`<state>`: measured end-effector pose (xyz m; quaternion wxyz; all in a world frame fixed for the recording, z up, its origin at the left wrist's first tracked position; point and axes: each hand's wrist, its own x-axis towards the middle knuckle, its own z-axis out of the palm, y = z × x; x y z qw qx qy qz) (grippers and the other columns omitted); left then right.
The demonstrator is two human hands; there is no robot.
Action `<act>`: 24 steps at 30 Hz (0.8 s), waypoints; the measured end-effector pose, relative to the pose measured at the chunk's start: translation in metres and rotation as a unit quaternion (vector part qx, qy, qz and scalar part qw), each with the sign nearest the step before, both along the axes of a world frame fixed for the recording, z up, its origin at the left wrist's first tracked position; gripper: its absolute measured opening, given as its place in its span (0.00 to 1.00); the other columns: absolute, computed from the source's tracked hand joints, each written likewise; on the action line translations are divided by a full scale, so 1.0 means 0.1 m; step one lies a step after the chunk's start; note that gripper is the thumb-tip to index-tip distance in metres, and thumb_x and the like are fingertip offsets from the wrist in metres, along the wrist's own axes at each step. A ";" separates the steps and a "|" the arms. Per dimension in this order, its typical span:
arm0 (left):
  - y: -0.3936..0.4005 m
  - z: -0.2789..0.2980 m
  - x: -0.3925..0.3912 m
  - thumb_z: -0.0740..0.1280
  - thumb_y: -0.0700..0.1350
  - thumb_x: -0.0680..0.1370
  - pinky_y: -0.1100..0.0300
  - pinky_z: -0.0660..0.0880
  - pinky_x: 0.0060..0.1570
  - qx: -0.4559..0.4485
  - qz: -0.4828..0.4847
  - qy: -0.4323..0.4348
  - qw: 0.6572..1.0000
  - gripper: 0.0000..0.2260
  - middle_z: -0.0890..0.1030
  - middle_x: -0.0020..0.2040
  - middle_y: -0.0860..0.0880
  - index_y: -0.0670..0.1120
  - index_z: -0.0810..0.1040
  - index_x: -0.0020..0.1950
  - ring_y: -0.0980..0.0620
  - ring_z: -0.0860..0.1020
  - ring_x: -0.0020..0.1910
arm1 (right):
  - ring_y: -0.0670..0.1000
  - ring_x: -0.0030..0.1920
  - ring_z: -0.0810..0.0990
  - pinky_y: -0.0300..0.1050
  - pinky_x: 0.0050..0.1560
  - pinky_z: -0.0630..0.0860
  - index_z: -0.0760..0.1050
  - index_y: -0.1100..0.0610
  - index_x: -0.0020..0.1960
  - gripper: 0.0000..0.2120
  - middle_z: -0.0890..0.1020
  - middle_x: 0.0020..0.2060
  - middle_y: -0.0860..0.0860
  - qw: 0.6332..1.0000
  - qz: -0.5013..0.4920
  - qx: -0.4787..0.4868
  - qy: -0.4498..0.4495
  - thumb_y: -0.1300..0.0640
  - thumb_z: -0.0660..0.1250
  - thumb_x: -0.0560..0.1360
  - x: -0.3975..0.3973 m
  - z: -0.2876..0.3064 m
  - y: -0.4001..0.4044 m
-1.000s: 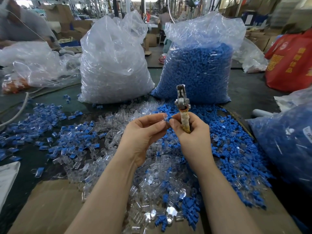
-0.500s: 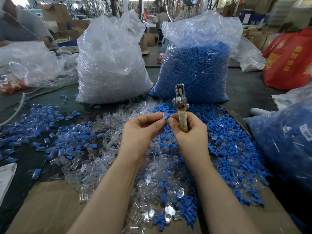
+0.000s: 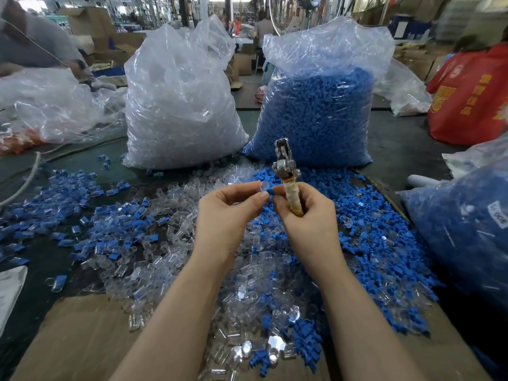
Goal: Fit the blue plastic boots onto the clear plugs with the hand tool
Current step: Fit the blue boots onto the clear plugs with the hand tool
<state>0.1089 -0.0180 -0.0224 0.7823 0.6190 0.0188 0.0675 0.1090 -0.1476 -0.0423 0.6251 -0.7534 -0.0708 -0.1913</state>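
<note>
A blue boot [image 3: 270, 191] now shows between my fingertips; half a second ago I saw only clear plastic there.
My left hand [image 3: 228, 213] pinches a clear plug [image 3: 261, 186] against that boot above the loose parts; my right hand [image 3: 308, 215] grips the upright hand tool [image 3: 286, 171], thumb and forefinger pinching the boot.

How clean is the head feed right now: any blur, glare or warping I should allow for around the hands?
Head view: both hands, left hand and right hand, and the hand tool are sharp; the top left corner and far background are smeared; glare glints on the clear bag; wide-angle warping bends the edges, so the red bag leans inward; lighting is even, with soft shadows.
</note>
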 end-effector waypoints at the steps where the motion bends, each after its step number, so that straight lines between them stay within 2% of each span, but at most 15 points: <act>1: 0.00 0.00 0.00 0.75 0.35 0.71 0.60 0.81 0.48 0.003 0.006 -0.004 1.000 0.07 0.86 0.43 0.43 0.44 0.84 0.46 0.48 0.84 0.45 | 0.60 0.38 0.78 0.56 0.41 0.75 0.79 0.62 0.47 0.05 0.81 0.38 0.62 1.000 0.005 -0.003 0.001 0.59 0.69 0.77 0.00 0.01 0.00; 3: 0.00 0.00 0.01 0.74 0.35 0.72 0.60 0.81 0.47 0.027 0.020 -0.014 0.999 0.07 0.86 0.42 0.45 0.46 0.84 0.46 0.48 0.85 0.45 | 0.64 0.43 0.79 0.59 0.44 0.76 0.79 0.63 0.48 0.07 0.81 0.40 0.62 1.000 0.012 -0.004 0.005 0.59 0.69 0.78 0.00 0.01 0.01; 7: -0.04 -0.01 0.02 0.74 0.36 0.73 0.55 0.82 0.49 0.094 0.059 -0.034 0.993 0.08 0.85 0.42 0.47 0.48 0.84 0.46 0.50 0.84 0.44 | 0.65 0.45 0.78 0.60 0.44 0.76 0.78 0.64 0.48 0.09 0.81 0.41 0.63 1.000 0.022 -0.001 0.014 0.57 0.69 0.77 -0.02 0.04 0.00; 10: -0.05 -0.02 0.01 0.74 0.36 0.73 0.52 0.82 0.49 0.101 0.082 -0.043 0.991 0.09 0.85 0.40 0.50 0.49 0.82 0.46 0.54 0.83 0.40 | 0.63 0.46 0.79 0.59 0.45 0.76 0.80 0.57 0.48 0.03 0.82 0.42 0.62 0.999 0.036 -0.005 0.024 0.57 0.69 0.78 -0.04 0.06 -0.01; 12: -0.03 -0.02 0.03 0.74 0.36 0.73 0.51 0.82 0.50 0.085 0.093 -0.045 0.991 0.09 0.84 0.41 0.49 0.49 0.82 0.47 0.51 0.84 0.42 | 0.61 0.44 0.79 0.56 0.44 0.76 0.80 0.51 0.48 0.04 0.82 0.41 0.59 0.999 0.034 -0.014 0.031 0.58 0.69 0.78 -0.03 0.05 -0.04; 14: 0.01 -0.01 0.04 0.74 0.36 0.73 0.52 0.81 0.52 0.064 0.095 -0.050 0.992 0.10 0.84 0.45 0.46 0.48 0.82 0.49 0.47 0.84 0.46 | 0.57 0.38 0.78 0.53 0.40 0.76 0.79 0.51 0.47 0.04 0.82 0.38 0.53 0.998 0.032 -0.031 0.042 0.59 0.69 0.77 0.00 0.03 -0.09; 16: 0.04 -0.01 0.05 0.74 0.36 0.74 0.55 0.81 0.50 0.045 0.091 -0.059 0.993 0.10 0.84 0.47 0.44 0.47 0.81 0.51 0.47 0.84 0.47 | 0.52 0.34 0.76 0.49 0.38 0.75 0.79 0.51 0.47 0.04 0.81 0.35 0.48 0.996 0.035 -0.060 0.055 0.60 0.69 0.76 0.01 0.01 -0.15; 19: 0.07 0.01 0.05 0.73 0.34 0.74 0.59 0.79 0.49 0.032 0.086 -0.076 0.993 0.10 0.84 0.48 0.44 0.47 0.81 0.51 0.50 0.84 0.46 | 0.61 0.41 0.78 0.57 0.44 0.77 0.78 0.54 0.47 0.02 0.80 0.38 0.53 0.990 0.056 -0.104 0.071 0.59 0.70 0.75 0.02 -0.03 -0.18; 24: 0.09 0.04 0.03 0.71 0.33 0.75 0.62 0.79 0.48 0.033 0.081 -0.106 0.991 0.10 0.84 0.44 0.50 0.47 0.80 0.50 0.56 0.83 0.43 | 0.61 0.42 0.77 0.60 0.44 0.76 0.76 0.55 0.48 0.03 0.80 0.40 0.54 0.980 0.080 -0.161 0.084 0.58 0.69 0.75 0.03 -0.04 -0.17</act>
